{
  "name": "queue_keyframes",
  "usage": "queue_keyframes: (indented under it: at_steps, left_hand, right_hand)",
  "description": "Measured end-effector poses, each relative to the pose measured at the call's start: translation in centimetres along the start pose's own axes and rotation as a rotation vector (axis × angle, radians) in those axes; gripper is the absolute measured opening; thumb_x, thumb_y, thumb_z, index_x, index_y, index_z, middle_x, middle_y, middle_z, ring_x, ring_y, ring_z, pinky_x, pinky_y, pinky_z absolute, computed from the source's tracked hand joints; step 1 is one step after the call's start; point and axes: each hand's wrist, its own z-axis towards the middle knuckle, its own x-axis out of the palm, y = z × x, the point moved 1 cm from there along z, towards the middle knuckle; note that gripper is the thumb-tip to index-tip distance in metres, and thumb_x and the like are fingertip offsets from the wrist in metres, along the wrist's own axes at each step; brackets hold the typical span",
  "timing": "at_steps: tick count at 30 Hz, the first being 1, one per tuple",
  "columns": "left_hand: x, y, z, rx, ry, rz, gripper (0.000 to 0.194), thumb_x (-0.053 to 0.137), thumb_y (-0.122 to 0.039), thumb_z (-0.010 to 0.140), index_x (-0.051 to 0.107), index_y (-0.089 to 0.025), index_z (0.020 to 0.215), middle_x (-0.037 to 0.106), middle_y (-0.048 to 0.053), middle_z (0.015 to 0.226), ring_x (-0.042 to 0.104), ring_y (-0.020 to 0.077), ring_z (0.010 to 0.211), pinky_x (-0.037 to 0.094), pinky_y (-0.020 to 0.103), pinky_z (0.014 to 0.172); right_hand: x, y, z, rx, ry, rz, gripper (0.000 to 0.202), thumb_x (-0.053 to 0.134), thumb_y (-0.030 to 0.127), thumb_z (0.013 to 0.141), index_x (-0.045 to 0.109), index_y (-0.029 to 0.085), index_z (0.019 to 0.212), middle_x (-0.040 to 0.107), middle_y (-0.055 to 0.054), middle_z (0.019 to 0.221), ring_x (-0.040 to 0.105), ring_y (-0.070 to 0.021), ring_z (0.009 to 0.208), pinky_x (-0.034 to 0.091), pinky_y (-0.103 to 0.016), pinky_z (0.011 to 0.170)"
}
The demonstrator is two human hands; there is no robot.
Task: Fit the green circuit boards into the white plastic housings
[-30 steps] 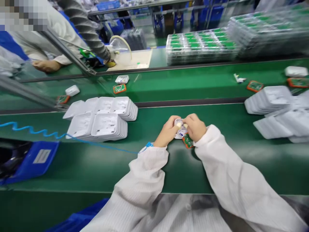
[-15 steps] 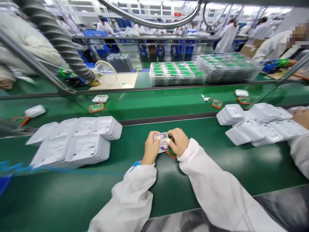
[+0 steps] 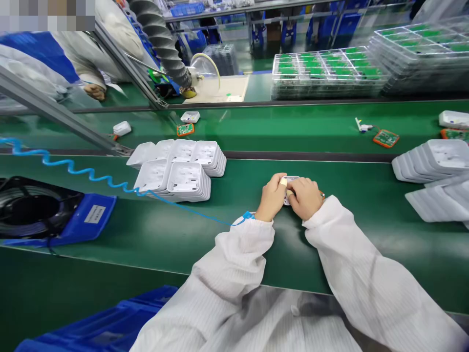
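Observation:
Over the green work surface, my left hand (image 3: 271,196) grips the left side of a small white plastic housing (image 3: 292,178). My right hand (image 3: 305,198) is bent over the same housing, thumb and fingers pressed onto it, hiding most of its inside. Both thumbs wear pale fingertip covers. A scrap of orange (image 3: 322,194) shows at the outer edge of my right hand; I cannot make out the rest of it. To the left of my hands sit stacked white housings (image 3: 185,177), open side up. A blue coiled cord (image 3: 198,210) runs to my left wrist.
More white housings (image 3: 449,154) are stacked at right. Beyond, a green belt (image 3: 278,132) carries orange-edged circuit boards (image 3: 386,138) and housings. Clear trays of green boards (image 3: 322,73) stand behind it. A black fan (image 3: 36,208) lies at left, near a metal strut (image 3: 62,110). A co-worker's hand (image 3: 95,91) is upper left.
The view has swung left and downward. My right hand has moved over the housing, fingers pressing on it; the orange-edged circuit board that hung beneath that hand is now mostly hidden.

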Motion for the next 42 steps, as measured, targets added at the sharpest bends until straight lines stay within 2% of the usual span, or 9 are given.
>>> queue_keyframes:
  at_steps: [3,7,10,15,27,37,42]
  left_hand:
    - [0.0,-0.1,0.0,0.000,-0.002,0.009,0.026,0.042,-0.028,0.086,0.060,-0.023,0.104,0.064,0.002,0.106,0.058,0.0181,0.096,0.043,0.030,0.086]
    - [0.1,0.1,0.0,-0.001,0.004,0.013,0.026,0.042,-0.028,0.086,0.060,-0.023,0.104,0.064,0.002,0.106,0.058,0.0182,0.097,0.043,0.030,0.087]
    - [0.1,0.1,0.0,0.008,0.013,0.001,0.026,0.042,-0.028,0.085,0.060,-0.024,0.103,0.064,0.002,0.106,0.058,0.0183,0.096,0.044,0.030,0.086]
    - [0.0,0.2,0.1,-0.004,0.020,-0.005,0.027,0.043,-0.027,0.084,0.061,-0.023,0.104,0.065,0.002,0.105,0.058,0.0187,0.095,0.044,0.031,0.085]
    - [-0.1,0.0,0.1,-0.014,0.025,0.054,0.030,0.042,-0.028,0.085,0.061,-0.024,0.108,0.065,0.003,0.109,0.059,0.0208,0.099,0.043,0.034,0.089]
    - [0.0,-0.4,-0.2,-0.030,0.001,0.120,0.032,0.042,-0.026,0.085,0.060,-0.024,0.111,0.064,0.003,0.113,0.057,0.0221,0.102,0.042,0.034,0.090]
    - [-0.1,0.0,0.0,-0.033,0.011,0.095,0.032,0.042,-0.027,0.085,0.060,-0.023,0.110,0.064,0.004,0.111,0.058,0.0225,0.101,0.042,0.035,0.090]
  right_hand:
    - [-0.1,0.0,0.2,0.015,0.039,0.017,0.011,0.045,0.017,0.075,0.055,0.018,0.081,0.056,-0.005,0.082,0.046,-0.0202,0.077,0.023,-0.030,0.065]
    - [-0.2,-0.2,0.3,0.024,0.066,0.120,0.012,0.043,0.020,0.079,0.054,0.019,0.080,0.058,-0.004,0.083,0.047,-0.0191,0.077,0.024,-0.029,0.065]
    - [-0.2,-0.3,0.3,0.017,0.045,0.107,0.012,0.042,0.021,0.080,0.053,0.019,0.077,0.057,-0.004,0.080,0.046,-0.0187,0.074,0.024,-0.029,0.065]
    - [0.0,-0.7,0.3,-0.053,-0.060,-0.021,0.015,0.040,0.021,0.081,0.053,0.017,0.077,0.053,-0.007,0.077,0.043,-0.0205,0.075,0.027,-0.032,0.067]
    - [0.5,-1.3,0.4,-0.079,-0.005,0.118,0.012,0.039,0.018,0.080,0.050,0.018,0.077,0.052,-0.006,0.078,0.043,-0.0195,0.075,0.031,-0.031,0.069]
    - [0.5,-0.4,0.5,-0.101,0.004,-0.001,0.014,0.038,0.014,0.077,0.051,0.017,0.078,0.054,-0.009,0.082,0.041,-0.0225,0.078,0.030,-0.033,0.069]
    - [0.6,-1.0,0.4,-0.083,0.005,0.097,0.011,0.040,0.017,0.078,0.051,0.018,0.077,0.054,-0.007,0.079,0.043,-0.0207,0.075,0.031,-0.031,0.069]
